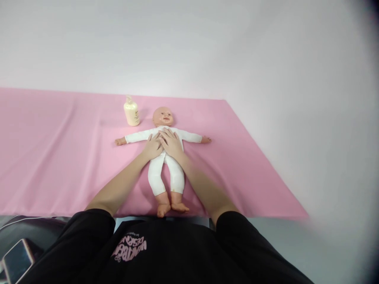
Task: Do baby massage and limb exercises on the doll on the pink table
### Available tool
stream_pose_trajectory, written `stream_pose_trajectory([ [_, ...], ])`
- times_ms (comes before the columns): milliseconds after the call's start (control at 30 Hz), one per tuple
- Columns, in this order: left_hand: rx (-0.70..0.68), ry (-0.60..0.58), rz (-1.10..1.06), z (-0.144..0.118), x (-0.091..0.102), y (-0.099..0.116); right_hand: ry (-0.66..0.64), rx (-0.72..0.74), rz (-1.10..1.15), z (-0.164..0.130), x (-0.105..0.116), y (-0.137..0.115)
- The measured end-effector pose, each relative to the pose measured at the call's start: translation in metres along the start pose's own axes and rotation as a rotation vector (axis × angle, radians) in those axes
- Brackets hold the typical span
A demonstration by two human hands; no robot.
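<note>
A baby doll (177, 173) in a white suit lies on its back, arms stretched to both sides, head away from me and bare feet towards me. My left hand (153, 146) rests flat on the left part of its chest and belly. Beside it, my right hand (171, 144) lies flat on the chest, partly over the fingers of my left hand. Both hands have their fingers stretched out, and they cover most of the doll's torso. Neither hand grips anything.
A pale yellow pump bottle (132, 113) stands left of the doll's head. Pink cloth (242, 173) covers the table, with soft folds on the left. Behind it rises a white wall (189, 47). At the lower left, a phone (18, 261) lies on a dark surface near a white cable.
</note>
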State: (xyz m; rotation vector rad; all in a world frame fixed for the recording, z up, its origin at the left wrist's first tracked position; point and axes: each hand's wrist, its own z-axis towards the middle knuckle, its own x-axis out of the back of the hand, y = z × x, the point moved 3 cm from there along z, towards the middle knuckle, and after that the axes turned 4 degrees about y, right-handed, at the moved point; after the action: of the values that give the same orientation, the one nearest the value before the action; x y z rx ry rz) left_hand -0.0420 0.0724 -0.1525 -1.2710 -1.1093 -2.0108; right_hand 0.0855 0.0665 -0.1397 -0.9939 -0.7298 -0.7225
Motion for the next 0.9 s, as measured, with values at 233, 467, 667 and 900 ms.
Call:
stream_pose_trajectory([
  [233, 0.191, 0.186, -0.143, 0.009, -0.008, -0.035, 0.045, -0.231, -0.05, 0.007, -0.007, 0.033],
  [467, 0.337, 0.261, 0.013, 0.007, 0.0, -0.069, 0.093, -0.321, -0.083, 0.002, 0.004, 0.089],
  [667, 0.393, 0.322, 0.128, -0.005, 0.022, -0.082, 0.201, -0.383, -0.183, 0.0, 0.023, 0.121],
  [900, 0.321, 0.276, 0.059, 0.001, 0.005, -0.08, -0.008, -0.269, -0.014, 0.008, 0.002, 0.054],
])
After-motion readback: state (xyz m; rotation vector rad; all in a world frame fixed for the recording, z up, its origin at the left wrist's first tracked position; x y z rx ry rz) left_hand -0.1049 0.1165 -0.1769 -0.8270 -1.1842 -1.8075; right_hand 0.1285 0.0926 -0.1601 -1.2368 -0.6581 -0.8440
